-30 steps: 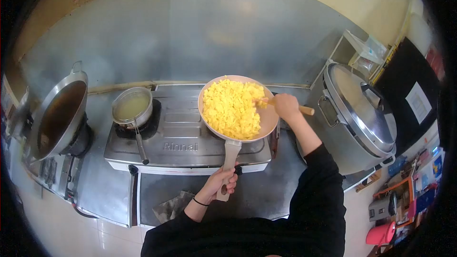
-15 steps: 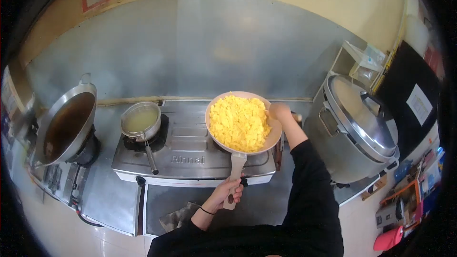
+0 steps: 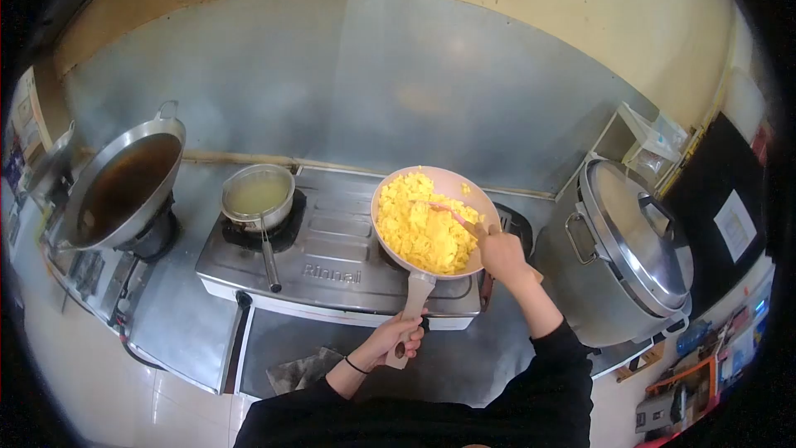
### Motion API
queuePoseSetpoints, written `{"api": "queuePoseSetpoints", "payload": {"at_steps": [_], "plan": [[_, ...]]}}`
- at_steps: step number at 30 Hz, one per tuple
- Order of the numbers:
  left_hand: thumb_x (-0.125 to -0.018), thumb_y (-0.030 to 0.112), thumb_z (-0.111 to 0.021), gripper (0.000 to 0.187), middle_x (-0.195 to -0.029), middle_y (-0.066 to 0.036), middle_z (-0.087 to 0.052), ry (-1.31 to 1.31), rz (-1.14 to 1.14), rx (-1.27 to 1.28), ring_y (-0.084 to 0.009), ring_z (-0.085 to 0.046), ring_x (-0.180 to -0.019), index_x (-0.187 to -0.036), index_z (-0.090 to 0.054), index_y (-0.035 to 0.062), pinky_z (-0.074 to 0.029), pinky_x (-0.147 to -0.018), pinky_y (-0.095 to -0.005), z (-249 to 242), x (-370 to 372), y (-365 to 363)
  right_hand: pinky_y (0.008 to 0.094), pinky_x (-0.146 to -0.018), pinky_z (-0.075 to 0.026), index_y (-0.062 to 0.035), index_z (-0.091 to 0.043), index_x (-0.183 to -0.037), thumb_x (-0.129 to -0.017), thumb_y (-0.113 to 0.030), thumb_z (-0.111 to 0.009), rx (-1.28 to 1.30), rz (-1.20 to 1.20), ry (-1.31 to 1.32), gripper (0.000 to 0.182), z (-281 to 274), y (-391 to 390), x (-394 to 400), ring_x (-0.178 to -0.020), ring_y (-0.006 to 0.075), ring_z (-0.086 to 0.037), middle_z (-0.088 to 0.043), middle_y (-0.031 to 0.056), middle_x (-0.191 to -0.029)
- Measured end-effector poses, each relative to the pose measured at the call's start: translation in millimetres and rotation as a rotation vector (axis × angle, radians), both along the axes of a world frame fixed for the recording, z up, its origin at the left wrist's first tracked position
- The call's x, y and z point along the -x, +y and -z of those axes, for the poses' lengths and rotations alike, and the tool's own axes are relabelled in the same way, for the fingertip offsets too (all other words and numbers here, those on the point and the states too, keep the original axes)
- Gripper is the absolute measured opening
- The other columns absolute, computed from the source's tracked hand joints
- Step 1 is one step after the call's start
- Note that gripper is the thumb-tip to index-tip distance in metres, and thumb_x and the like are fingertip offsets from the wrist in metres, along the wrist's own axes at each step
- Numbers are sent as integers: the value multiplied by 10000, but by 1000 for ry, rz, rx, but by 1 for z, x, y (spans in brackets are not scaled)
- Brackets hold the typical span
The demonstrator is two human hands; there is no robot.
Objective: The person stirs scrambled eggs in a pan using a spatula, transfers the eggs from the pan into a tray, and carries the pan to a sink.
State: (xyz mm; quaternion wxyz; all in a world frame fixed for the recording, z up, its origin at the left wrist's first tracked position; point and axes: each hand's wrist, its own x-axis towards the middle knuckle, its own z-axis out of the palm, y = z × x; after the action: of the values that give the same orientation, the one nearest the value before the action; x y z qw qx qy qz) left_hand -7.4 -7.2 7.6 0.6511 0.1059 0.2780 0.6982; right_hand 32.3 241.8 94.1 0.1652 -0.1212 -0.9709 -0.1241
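Observation:
A light-coloured frying pan [image 3: 485, 207] full of yellow scrambled eggs [image 3: 419, 228] is over the right burner of the gas stove. My left hand [image 3: 396, 340] is wrapped round the pan's beige handle [image 3: 419, 290], which points toward me. My right hand [image 3: 504, 255] closes on a spatula [image 3: 452, 211] with a pinkish edge and a wooden handle. Its blade is partly sunk in the eggs, and the handle's end sticks out past my hand. Bare pan shows along the right side, with a few egg bits stuck there.
On the stove's [image 3: 332, 241] left burner sits a small saucepan [image 3: 274, 216] of pale liquid, handle toward me. Farther left is a large wok [image 3: 170, 170] of dark brown liquid. A big lidded pot [image 3: 572, 282] stands at right. A grey cloth [image 3: 303, 372] lies near my left wrist.
My right hand has drawn toward me and the spatula now shows, with eggs pushed leftward off the pan's right side. My left hand keeps its hold. The view has shifted slightly.

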Motion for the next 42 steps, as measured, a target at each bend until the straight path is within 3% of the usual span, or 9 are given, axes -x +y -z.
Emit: {"api": "queuePoseSetpoints", "payload": {"at_steps": [10, 15, 20, 23, 30, 33, 35, 39, 42], "plan": [[-866, 194, -432, 301, -635, -8, -388, 27, -16, -11, -82, -383, -494, -1142, -353, 106, -367, -444, -227, 1, -1, 0, 335, -479, -462, -118, -588, -875, -750, -170, -503, -8, 28, -220, 159, -85, -61, -69, -559, 239, -590, -573, 93, -595], [-875, 205, -422, 311, -636, 2, -374, 22, -27, 2, -70, -375, -490, -1163, -356, 107, -354, -427, -205, -1, -3, 1, 298, -431, -449, -101, -602, -777, -723, -139, -492, -174, 227, -204, 129, 10, -90, -20, -565, 164, -585, -568, 11, -601], [-878, 202, -418, 316, -637, 6, -366, 19, -55, 1, -60, -367, -483, -1172, -366, 100, -348, -416, -189, 0, -5, 1, 282, -445, -456, -90, -577, -799, -727, -154, -494, -220, 294, -25, 127, 42, -41, 26, -565, 174, -593, -575, 55, -611], [-866, 202, -433, 285, -647, 0, -383, -20, -20, -39, -68, -382, -489, -1132, -377, 117, -352, -432, -207, 5, -2, 1, 296, -455, -463, -70, -601, -808, -738, -144, -484, 8, 329, -151, 155, 12, -5, 30, -574, 192, -607, -596, 73, -639], [-884, 201, -401, 317, -636, 10, -361, 2, -38, 3, -55, -360, -486, -1185, -370, 108, -333, -416, -187, -2, -5, 1, 300, -502, -472, -193, -624, -887, -739, -114, -482, -65, 193, -207, 220, -73, -61, -15, -619, 210, -612, -603, 52, -656], [-882, 200, -404, 315, -633, 11, -365, 10, -53, 10, -55, -361, -487, -1182, -377, 109, -330, -415, -186, -4, -6, 0, 294, -492, -468, -178, -618, -907, -741, -118, -485, -50, -11, -322, 221, -33, -80, 6, -626, 194, -609, -600, 33, -677], [-869, 198, -430, 292, -632, 2, -382, -4, -40, -13, -68, -376, -478, -1146, -384, 116, -344, -421, -203, 2, -3, 1, 298, -472, -459, -128, -618, -890, -738, -119, -488, 9, 168, -410, 199, -21, -104, 31, -618, 177, -605, -598, 23, -712], [-863, 193, -440, 279, -632, -3, -392, -40, -39, -37, -75, -387, -474, -1127, -389, 119, -351, -425, -213, 5, -3, 1, 306, -466, -457, -96, -630, -799, -735, -135, -491, -115, 179, -124, 158, 30, -82, 64, -618, 176, -610, -612, 34, -714], [-861, 192, -443, 280, -638, -3, -397, -24, -53, -38, -75, -390, -478, -1126, -390, 119, -352, -427, -214, 7, -3, 1, 314, -503, -470, -115, -638, -766, -737, -140, -485, -64, 193, -96, 158, 16, -48, 56, -632, 196, -616, -620, 71, -702]]}}
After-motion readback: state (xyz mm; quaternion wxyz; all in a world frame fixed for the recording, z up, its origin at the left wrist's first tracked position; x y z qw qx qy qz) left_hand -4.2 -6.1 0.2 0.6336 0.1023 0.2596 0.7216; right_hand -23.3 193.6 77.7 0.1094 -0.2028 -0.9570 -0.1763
